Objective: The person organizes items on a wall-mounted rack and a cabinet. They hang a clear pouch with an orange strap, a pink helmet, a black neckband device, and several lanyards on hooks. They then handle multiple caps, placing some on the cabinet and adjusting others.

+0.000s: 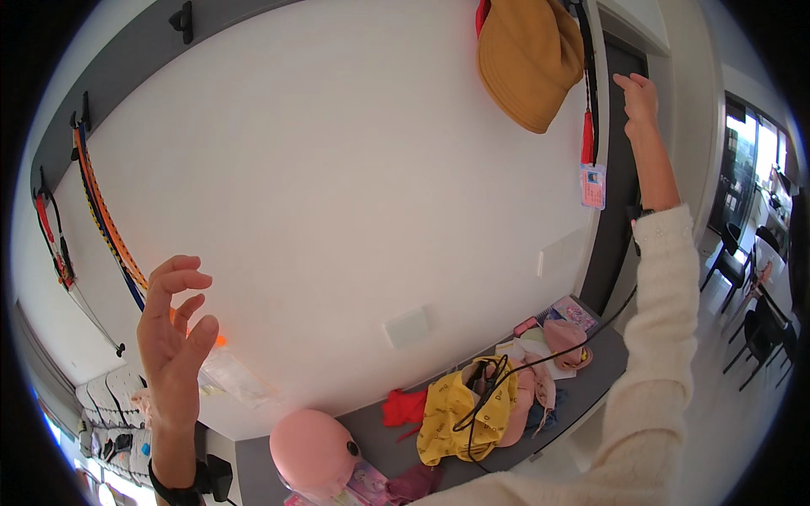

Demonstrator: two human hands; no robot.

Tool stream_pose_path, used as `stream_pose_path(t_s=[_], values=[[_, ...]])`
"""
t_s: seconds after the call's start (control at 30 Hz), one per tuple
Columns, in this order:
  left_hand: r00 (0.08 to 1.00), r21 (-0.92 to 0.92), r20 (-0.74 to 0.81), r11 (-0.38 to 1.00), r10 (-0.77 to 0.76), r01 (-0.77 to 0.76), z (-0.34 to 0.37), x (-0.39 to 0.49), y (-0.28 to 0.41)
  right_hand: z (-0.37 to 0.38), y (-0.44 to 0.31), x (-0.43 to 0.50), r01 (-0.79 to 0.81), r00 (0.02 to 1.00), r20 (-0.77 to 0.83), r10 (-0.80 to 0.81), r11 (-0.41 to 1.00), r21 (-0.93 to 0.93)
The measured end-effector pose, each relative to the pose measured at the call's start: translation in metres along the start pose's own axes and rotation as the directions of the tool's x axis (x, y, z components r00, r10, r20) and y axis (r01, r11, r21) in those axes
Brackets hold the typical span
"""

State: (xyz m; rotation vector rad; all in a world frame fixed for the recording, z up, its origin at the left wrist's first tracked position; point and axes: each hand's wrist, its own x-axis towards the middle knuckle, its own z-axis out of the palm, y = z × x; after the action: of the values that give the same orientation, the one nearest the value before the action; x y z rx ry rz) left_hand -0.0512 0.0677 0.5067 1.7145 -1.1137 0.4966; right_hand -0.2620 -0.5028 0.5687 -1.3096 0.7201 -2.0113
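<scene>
My left hand [171, 354] is raised at the left with fingers curled and apart, nothing in it. In the view it overlaps orange and dark blue straps [101, 202] hanging from a wall hook. My right hand [640, 100] reaches up at the upper right, also with nothing visible in it. Nearest to it in the view are a mustard-yellow cap [528, 63] and a black lanyard [588, 57]. A red tassel [587, 136] and a card in a clear holder [593, 186] hang below. Both wrists wear black bands.
A grey hook rail [133, 47] runs along the white wall. Below, a grey-topped cabinet [256, 465] carries a pink helmet [313, 452], a yellow printed cloth bag [443, 417], a black cable [547, 357] and a pink cap [563, 338]. Chairs [728, 265] stand beyond at right.
</scene>
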Motion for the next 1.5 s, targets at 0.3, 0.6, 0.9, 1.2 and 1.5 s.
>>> stream_pose_path(t_s=[0.3, 0.6, 0.9, 1.2, 1.5], values=[[0.993, -0.079, 0.117, 0.997, 0.012, -0.003, 0.032, 0.015, 0.01, 0.047, -0.035, -0.044, 0.542, 0.767, 0.314, -0.56, 0.827, 0.148], [0.986, -0.093, 0.165, 0.995, -0.008, 0.023, 0.036, 0.01, 0.0, 0.101, -0.036, -0.026, 0.605, 0.776, 0.252, -0.578, 0.795, -0.041], [0.989, -0.169, 0.128, 0.981, -0.073, 0.094, 0.029, 0.007, -0.024, 0.105, -0.053, 0.087, -0.166, 0.936, 0.342, -0.077, 0.762, 0.626], [0.966, -0.218, 0.224, 0.959, -0.131, 0.181, 0.037, 0.004, -0.035, 0.043, -0.028, 0.074, 0.078, 0.984, -0.177, 0.027, 0.825, 0.56], [0.888, -0.549, 0.454, 0.763, -0.069, 0.34, 0.109, 0.012, -0.036, -0.017, -0.101, -0.151, 0.73, 0.663, 0.177, -0.727, 0.681, 0.064]])
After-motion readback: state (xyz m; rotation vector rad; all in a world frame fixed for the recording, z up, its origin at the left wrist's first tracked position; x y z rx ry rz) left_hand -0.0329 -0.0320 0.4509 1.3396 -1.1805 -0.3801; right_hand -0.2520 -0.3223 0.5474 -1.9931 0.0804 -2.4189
